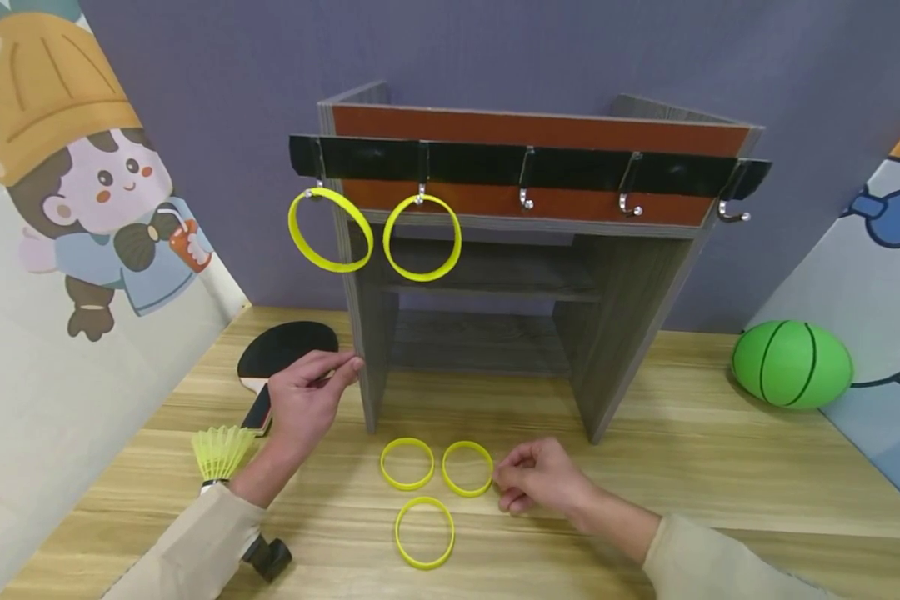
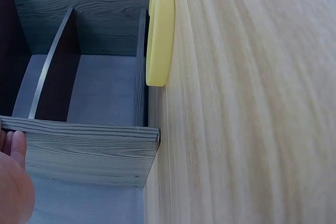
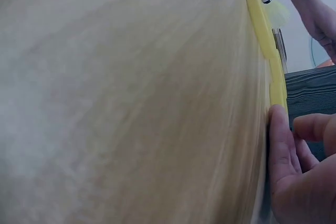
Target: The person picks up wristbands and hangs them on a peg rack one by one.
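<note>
My left hand (image 1: pixel 311 392) is at the left side panel (image 1: pixel 366 350) of a grey wooden shelf, fingertips right at its front edge. The left wrist view shows those fingers (image 2: pixel 18 146) against the panel's outer face. Beside the right one of three yellow rings lying on the table, the right ring (image 1: pixel 467 468), is my right hand (image 1: pixel 543 479). Its fingertips meet the ring's edge, and the right wrist view shows the thumb apart from the fingers. The other two are a left ring (image 1: pixel 407 463) and a front ring (image 1: pixel 425 533).
Across the shelf's top runs a black strip (image 1: pixel 472 163) with several hooks; a yellow ring (image 1: pixel 330 230) and another ring (image 1: pixel 423 238) hang from the two leftmost. At left lie a table tennis paddle (image 1: pixel 288 348), a yellow shuttlecock (image 1: pixel 222 454) and a black object (image 1: pixel 270 558). A green ball (image 1: pixel 792 364) sits right.
</note>
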Demonstrator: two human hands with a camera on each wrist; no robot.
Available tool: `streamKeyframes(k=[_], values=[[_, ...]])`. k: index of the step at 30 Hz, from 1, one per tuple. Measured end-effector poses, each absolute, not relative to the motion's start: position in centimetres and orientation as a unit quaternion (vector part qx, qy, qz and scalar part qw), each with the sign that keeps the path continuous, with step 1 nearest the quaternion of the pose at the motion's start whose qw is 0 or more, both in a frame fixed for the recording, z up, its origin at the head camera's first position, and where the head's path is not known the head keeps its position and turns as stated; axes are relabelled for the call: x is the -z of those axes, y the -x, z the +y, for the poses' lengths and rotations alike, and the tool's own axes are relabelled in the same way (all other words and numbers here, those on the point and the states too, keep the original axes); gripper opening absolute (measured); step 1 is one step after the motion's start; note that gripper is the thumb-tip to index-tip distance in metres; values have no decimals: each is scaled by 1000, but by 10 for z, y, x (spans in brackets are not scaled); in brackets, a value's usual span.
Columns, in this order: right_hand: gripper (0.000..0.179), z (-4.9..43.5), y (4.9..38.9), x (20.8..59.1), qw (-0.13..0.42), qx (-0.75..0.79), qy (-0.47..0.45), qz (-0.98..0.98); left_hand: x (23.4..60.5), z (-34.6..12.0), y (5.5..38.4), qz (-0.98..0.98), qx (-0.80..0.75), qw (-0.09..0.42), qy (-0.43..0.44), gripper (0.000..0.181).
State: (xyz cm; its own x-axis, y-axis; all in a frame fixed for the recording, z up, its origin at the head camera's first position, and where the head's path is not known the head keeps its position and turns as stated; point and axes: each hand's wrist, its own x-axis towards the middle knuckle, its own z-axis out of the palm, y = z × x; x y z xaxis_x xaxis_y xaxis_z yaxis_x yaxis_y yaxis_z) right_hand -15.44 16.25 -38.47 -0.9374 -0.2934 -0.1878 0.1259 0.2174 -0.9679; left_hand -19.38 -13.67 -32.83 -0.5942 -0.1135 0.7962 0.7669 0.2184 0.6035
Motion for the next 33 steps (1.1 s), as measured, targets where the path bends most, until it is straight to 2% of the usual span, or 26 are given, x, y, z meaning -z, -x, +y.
streamKeyframes(k=[9,16,26,33], values=[[18,158,156,386,134,623,28,770,328,-136,194,-678,577,387,241,14],[24,156,156,387,134,617,7,775,328,-136,193,-683,584,370,237,14],[22,150,154,387,120,600,8,790,337,-142,201,-679,589,366,239,13],[17,146,153,388,106,614,3,782,325,-138,191,-689,577,369,236,12]])
